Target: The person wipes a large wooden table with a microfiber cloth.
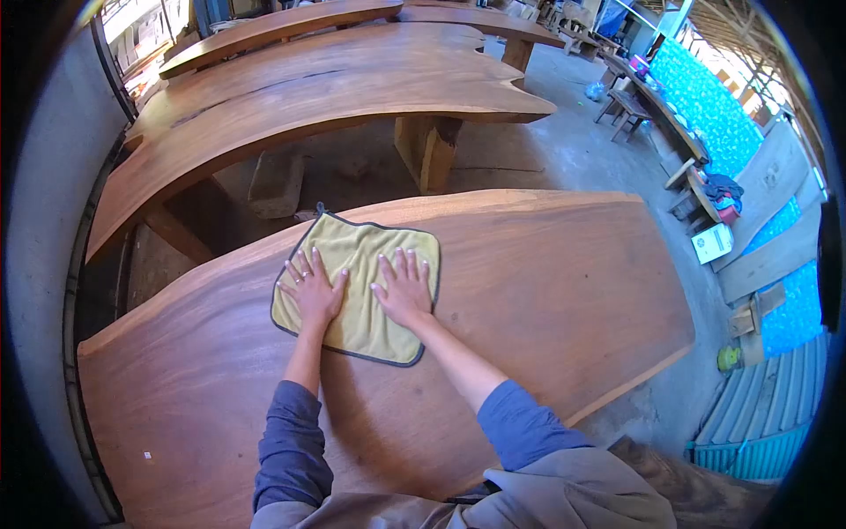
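Yellow cloth [359, 256] with a dark stitched border lies spread flat on a wide wooden slab [546, 291], close to the slab's far edge. Both hands press down on it, side by side and near each other. The left hand [313, 289] rests palm down on the cloth's left half, fingers stretched out and slightly fanned, gripping nothing. The right hand [404, 289] lies just as flat on the right half, fingers extended and apart, also grasping nothing. Blue sleeves [291, 441] cover both forearms up to above the wrists.

The slab is reddish-brown, smooth, with an uneven natural edge. Beyond it stand more long wooden slabs [335, 88] on thick wooden legs [426, 150], over a grey concrete floor [564, 141]. On the right, a patterned turquoise wall [714, 106] runs past benches and small clutter; a corrugated blue sheet [758, 423] sits at the lower right.
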Available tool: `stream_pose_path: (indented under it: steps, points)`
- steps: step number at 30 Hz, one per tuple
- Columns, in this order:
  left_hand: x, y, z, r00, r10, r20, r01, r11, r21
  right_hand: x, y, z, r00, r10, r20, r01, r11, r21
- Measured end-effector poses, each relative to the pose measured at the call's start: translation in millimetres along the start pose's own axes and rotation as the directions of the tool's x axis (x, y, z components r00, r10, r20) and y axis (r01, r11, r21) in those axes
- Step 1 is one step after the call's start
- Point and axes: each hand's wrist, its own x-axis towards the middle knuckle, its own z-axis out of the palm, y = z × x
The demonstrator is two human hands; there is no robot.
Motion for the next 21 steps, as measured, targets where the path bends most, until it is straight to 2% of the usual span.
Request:
stream_pose_path:
  steps: [5, 9, 12, 14, 15, 16, 17, 18, 20, 21]
  points:
    - [33.3, -18.1, 10.8, 0.998, -0.069, 0.003, 0.069, 0.997, 0.035, 23.5, -16.9, 5.7, 0.976, -0.217, 0.029, 0.216, 0.975, 0.047]
    - [55.0, -39.7, 19.1, 0.982, -0.184, -0.044, 0.187, 0.979, 0.083, 31.9, -16.6, 14.6, 0.897, -0.44, 0.036, 0.434, 0.894, 0.11]
    - [63.1, -40.9, 24.7, 0.976, -0.208, -0.07, 0.215, 0.97, 0.113, 40.3, -8.1, 27.0, 0.835, -0.532, -0.142, 0.551, 0.807, 0.212]
    - [76.5, -35.7, 26.3, 0.974, -0.215, -0.07, 0.222, 0.968, 0.114, 51.5, -0.1, 28.4, 0.844, -0.51, -0.166, 0.536, 0.812, 0.232]
    - [83.3, -29.2, 26.2, 0.972, -0.197, -0.125, 0.212, 0.97, 0.117, 59.6, 4.0, 27.1, 0.866, -0.489, -0.109, 0.5, 0.845, 0.191]
    - [91.2, -24.3, 24.1, 0.971, -0.217, -0.104, 0.228, 0.967, 0.112, 67.0, 8.1, 25.8, 0.885, -0.463, -0.051, 0.466, 0.873, 0.147]
    - [99.0, -20.4, 22.1, 0.968, -0.237, -0.084, 0.245, 0.963, 0.108, 72.5, 11.4, 25.9, 0.889, -0.442, -0.12, 0.457, 0.866, 0.202]
    - [111.7, -26.4, 38.3, 0.961, -0.186, -0.204, 0.211, 0.972, 0.106, 78.0, 16.9, 27.1, 0.891, -0.438, -0.124, 0.455, 0.865, 0.213]
    - [130.9, -19.9, 42.0, 0.975, -0.148, -0.165, 0.172, 0.975, 0.143, 88.6, 26.5, 32.8, 0.891, -0.433, -0.134, 0.453, 0.862, 0.23]
    - [138.2, -15.9, 49.2, 0.967, -0.07, -0.243, 0.111, 0.981, 0.158, 93.0, 31.5, 36.4, 0.897, -0.425, -0.126, 0.443, 0.866, 0.232]
